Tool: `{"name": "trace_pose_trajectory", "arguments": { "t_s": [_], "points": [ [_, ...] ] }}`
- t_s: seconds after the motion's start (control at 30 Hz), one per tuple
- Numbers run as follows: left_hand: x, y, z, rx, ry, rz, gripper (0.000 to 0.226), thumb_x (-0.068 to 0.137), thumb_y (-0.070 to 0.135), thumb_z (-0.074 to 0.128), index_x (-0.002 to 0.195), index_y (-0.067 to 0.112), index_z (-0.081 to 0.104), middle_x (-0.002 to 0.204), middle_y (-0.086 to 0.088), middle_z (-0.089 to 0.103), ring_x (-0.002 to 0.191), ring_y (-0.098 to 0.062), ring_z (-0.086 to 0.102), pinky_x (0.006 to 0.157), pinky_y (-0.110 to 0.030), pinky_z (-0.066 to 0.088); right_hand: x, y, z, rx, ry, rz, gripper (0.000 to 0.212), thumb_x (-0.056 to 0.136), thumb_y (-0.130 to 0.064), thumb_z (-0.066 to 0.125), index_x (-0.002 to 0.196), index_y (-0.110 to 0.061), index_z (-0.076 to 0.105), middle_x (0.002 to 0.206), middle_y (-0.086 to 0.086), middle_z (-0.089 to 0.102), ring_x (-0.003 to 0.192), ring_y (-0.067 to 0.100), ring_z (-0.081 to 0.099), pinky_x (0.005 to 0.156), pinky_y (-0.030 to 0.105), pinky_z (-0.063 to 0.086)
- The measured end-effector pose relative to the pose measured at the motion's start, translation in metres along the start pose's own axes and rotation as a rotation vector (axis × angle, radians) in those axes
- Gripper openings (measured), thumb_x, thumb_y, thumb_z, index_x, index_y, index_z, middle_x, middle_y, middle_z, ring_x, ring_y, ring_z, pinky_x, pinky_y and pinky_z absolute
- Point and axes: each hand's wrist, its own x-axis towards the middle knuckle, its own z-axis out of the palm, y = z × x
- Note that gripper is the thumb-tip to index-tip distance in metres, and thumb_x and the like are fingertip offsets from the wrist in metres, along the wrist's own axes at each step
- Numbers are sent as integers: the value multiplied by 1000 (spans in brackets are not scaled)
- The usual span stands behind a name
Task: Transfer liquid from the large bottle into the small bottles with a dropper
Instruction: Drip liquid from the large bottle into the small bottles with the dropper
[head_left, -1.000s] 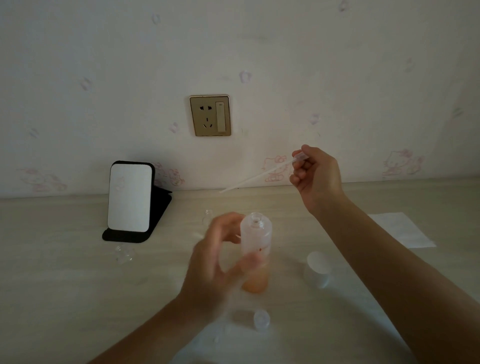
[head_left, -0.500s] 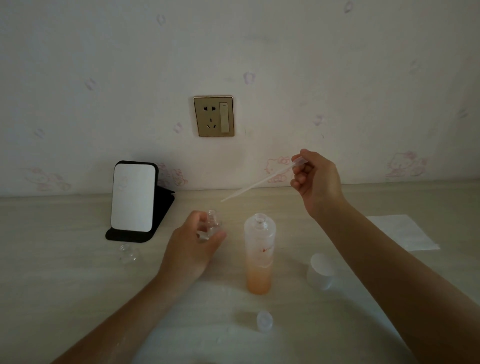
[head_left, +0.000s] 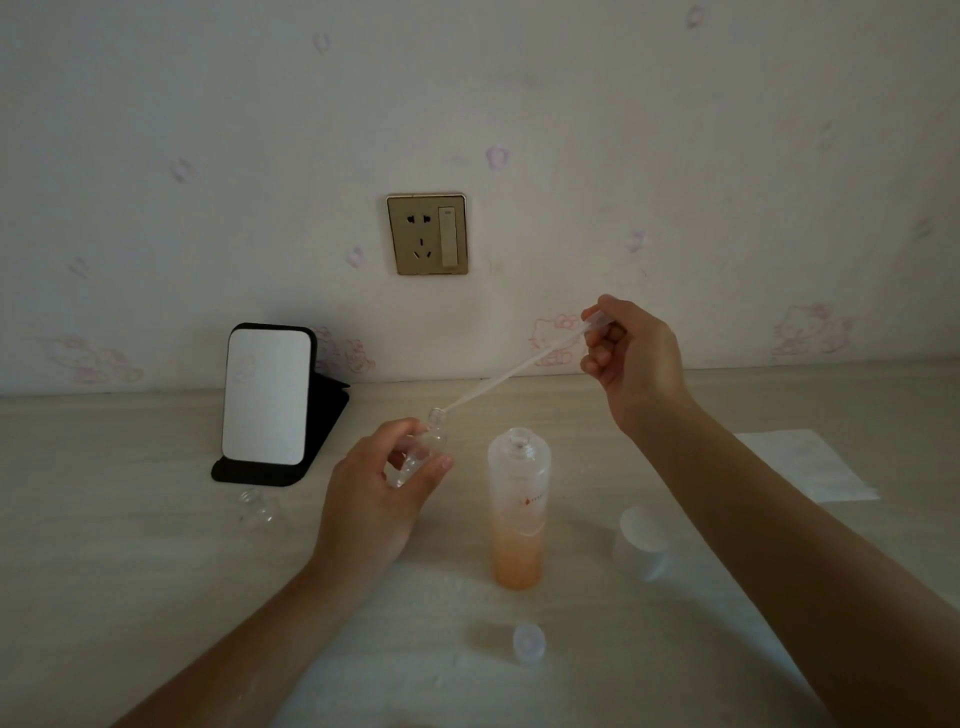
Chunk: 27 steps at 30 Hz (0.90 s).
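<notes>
Head view, nearest first, taking the large bottle (head_left: 518, 506) as landmark: a small translucent cap (head_left: 529, 641) lies on the counter (head_left: 130, 571) in front of it, dim and hard to make out. Right of the bottle stands a white lid (head_left: 644, 543), its lower edge lost in shadow. The bottle stands upright and uncapped, frosted above, with orange liquid filling its lower part. Both forearms are cut off by the bottom edge.

Left of the bottle, the left hand (head_left: 382, 493) has its fingers closed round a small clear bottle (head_left: 423, 449), which it tilts; the hand hides most of it. Half a second ago the dropper's tip hung above and clear of this bottle; it now meets the mouth. Farther left a second small bottle (head_left: 256, 506) lies on the counter, barely visible.

Behind and right of the large bottle, the right hand (head_left: 631, 358) pinches the bulb end of the dropper (head_left: 511, 371); the fingers hide the bulb. A paper sheet (head_left: 810, 462) lies far right. Behind and left stands a mirror (head_left: 265, 397); a wall socket (head_left: 427, 235) is beyond.
</notes>
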Motion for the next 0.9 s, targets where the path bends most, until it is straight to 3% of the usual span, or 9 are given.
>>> {"name": "trace_pose_trajectory", "arguments": {
  "t_s": [0.13, 0.3, 0.43, 0.6, 0.77, 0.9],
  "points": [
    [-1, -1, 0, 17, -7, 14, 31, 75, 68, 71, 103, 56, 62, 95, 24, 69, 82, 1, 59, 69, -22, 40, -3, -2, 3, -66, -31, -36, 21, 88, -17, 69, 68, -9, 73, 62, 5, 56, 47, 15, 41, 47, 28, 41],
    [-1, -2, 2, 87, -42, 7, 39, 81, 43, 88, 103, 59, 61, 93, 23, 68, 92, 1, 59, 72, -22, 40, -7, -3, 8, -125, -134, -92, 29, 100, -22, 68, 75, -8, 72, 66, 5, 57, 49, 13, 42, 48, 26, 43],
    [0, -5, 4, 122, -61, 8, 35, 82, 44, 88, 111, 43, 69, 96, 24, 67, 93, 0, 59, 74, -17, 39, -9, -5, 10, -118, -123, -99, 27, 102, -20, 67, 77, -10, 69, 67, 4, 57, 50, 11, 41, 48, 24, 42],
    [-1, -5, 4, 116, -66, -1, 32, 83, 43, 86, 108, 44, 67, 95, 24, 69, 92, 1, 60, 76, -20, 43, -11, -4, 11, -120, -114, -92, 29, 101, -21, 69, 74, -9, 69, 66, 5, 56, 49, 12, 40, 48, 24, 42],
    [1, -7, 4, 63, -21, -54, 32, 84, 33, 87, 104, 39, 62, 99, 36, 68, 93, 14, 61, 72, -3, 38, -9, -8, 9, -66, -31, -103, 33, 98, -24, 73, 66, -15, 74, 69, 6, 58, 48, 13, 43, 48, 26, 44],
    [4, -6, 5, 83, -84, -184, 30, 81, 40, 88, 97, 41, 63, 92, 24, 73, 86, 13, 64, 69, -18, 43, -6, -9, 6, -46, -6, -100, 33, 97, -23, 73, 65, -14, 73, 68, 5, 58, 48, 13, 42, 47, 26, 44]
  ]
}}
